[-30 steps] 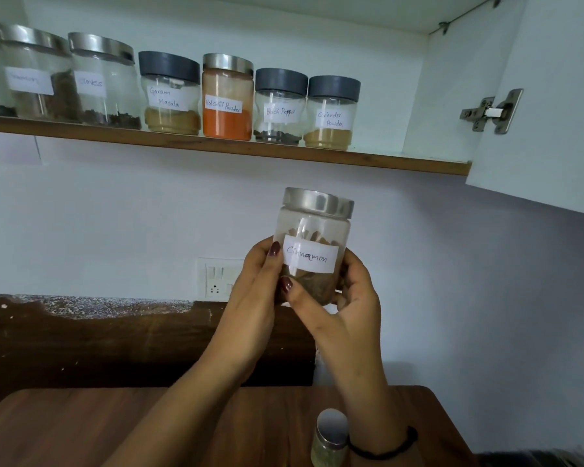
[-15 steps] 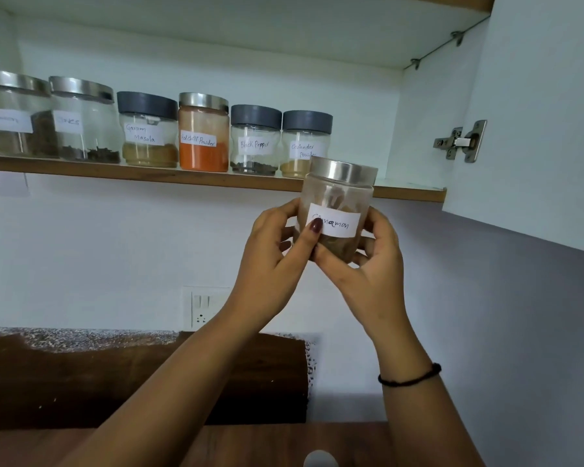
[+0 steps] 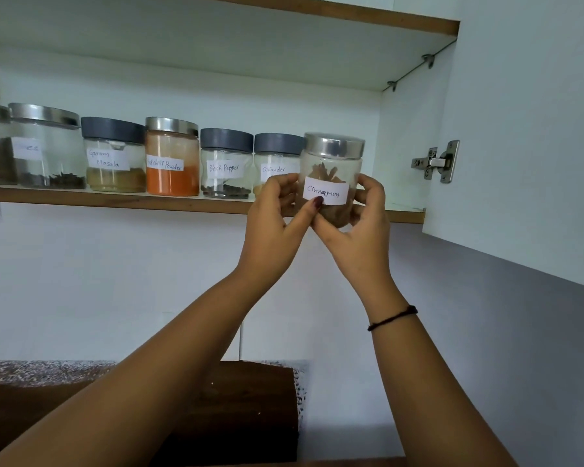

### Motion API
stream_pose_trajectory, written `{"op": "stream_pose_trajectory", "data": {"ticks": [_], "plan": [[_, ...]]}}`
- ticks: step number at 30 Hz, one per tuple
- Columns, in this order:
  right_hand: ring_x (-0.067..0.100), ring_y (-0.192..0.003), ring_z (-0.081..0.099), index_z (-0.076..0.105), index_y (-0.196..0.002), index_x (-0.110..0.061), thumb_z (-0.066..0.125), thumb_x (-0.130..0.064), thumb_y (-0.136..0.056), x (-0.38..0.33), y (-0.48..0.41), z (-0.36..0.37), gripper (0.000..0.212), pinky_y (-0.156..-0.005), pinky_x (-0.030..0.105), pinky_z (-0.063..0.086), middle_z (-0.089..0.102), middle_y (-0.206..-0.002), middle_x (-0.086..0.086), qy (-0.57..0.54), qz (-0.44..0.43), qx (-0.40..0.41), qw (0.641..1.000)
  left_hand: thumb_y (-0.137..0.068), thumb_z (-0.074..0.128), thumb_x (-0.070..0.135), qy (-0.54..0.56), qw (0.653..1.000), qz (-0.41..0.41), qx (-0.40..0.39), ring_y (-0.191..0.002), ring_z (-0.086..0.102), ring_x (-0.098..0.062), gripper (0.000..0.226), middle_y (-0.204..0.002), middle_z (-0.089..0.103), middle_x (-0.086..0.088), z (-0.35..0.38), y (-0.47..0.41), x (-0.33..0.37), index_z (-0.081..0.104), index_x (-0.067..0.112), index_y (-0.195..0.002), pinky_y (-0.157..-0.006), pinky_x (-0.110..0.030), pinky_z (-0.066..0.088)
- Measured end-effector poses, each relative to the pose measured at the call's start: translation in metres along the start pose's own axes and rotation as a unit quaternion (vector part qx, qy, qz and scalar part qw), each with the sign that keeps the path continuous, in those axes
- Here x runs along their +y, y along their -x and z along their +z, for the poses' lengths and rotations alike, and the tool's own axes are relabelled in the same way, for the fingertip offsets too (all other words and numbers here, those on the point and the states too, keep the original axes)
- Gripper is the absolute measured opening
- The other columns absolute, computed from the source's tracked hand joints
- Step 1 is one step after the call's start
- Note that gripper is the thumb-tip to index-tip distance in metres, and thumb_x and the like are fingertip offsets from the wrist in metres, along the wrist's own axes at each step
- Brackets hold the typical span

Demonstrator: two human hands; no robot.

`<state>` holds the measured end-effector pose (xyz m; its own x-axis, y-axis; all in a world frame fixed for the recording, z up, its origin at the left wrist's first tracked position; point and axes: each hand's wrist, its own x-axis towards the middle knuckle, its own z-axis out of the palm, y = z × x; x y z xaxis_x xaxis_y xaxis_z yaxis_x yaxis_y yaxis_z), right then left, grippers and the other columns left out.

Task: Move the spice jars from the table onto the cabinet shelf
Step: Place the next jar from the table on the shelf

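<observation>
You are holding the cinnamon jar (image 3: 331, 170) up between both hands, at the level of the cabinet shelf (image 3: 115, 198). Your left hand (image 3: 277, 214) and right hand (image 3: 361, 224) are clamping on its lower half from either side, thumbs crossing in front under the paper label. The jar is standing close to upright, its long axis running vertically, the brushed metal lid on top and the handwritten label facing you. Its wall is clear and rounded, and brown bark sticks are showing inside. Its base is sitting lower in the picture than the shelf's wooden front edge; whether it is touching the shelf cannot be told.

Just to the left of your left hand, the coriander jar (image 3: 273, 163) is standing on the shelf, partly hidden behind your fingers. Further left, a row is continuing: the black pepper jar (image 3: 226, 163) with a matte grey lid, the red chilli powder jar (image 3: 172, 160) with a steel lid and orange contents, then the garam masala jar (image 3: 113, 156). To the right of your right hand, a metal hinge (image 3: 437, 161) is showing on the white cabinet door. A thin black band (image 3: 391, 318) is circling your right wrist.
</observation>
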<state>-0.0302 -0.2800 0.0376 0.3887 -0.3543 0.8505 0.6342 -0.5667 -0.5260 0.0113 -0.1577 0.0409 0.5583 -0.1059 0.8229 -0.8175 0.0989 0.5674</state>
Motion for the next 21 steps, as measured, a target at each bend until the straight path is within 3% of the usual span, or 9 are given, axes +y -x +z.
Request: {"op": "stream_pose_trajectory", "data": {"ticks": [10,14,21], "plan": [[0.008,-0.101,0.064,0.040,-0.135,-0.020,0.082,-0.042,-0.075,0.023,-0.029,-0.003,0.076,-0.071,0.022,0.060,0.056,-0.128,-0.001,0.045,-0.012,0.000,0.999,-0.099,0.057,0.036,-0.114,0.992,0.051,-0.008,-0.118,0.061,-0.009,0.047,-0.131,0.063,0.003,0.016,-0.025,-0.017,0.048,0.014,-0.139,-0.094,-0.034,0.058],[0.011,-0.105,0.060,0.037,-0.134,-0.021,0.079,-0.049,-0.075,0.029,-0.036,-0.005,0.077,-0.071,0.022,0.060,0.053,-0.130,-0.001,0.077,-0.014,-0.011,0.997,-0.100,0.044,0.050,-0.223,0.972,0.080,0.009,-0.106,0.067,-0.011,0.048,-0.118,0.070,0.004,0.018,-0.026,-0.020,0.053,0.018,-0.135,-0.085,-0.040,0.059],[0.016,-0.101,0.063,0.040,-0.131,-0.021,0.074,-0.054,-0.076,0.036,-0.051,-0.002,0.072,-0.073,0.026,0.056,0.060,-0.120,-0.001,0.141,-0.006,-0.026,0.990,-0.102,0.035,0.037,-0.332,0.937,0.105,0.004,-0.095,0.065,-0.019,0.042,-0.105,0.071,-0.001,0.019,-0.028,-0.025,0.060,0.013,-0.126,-0.080,-0.044,0.054]]}}
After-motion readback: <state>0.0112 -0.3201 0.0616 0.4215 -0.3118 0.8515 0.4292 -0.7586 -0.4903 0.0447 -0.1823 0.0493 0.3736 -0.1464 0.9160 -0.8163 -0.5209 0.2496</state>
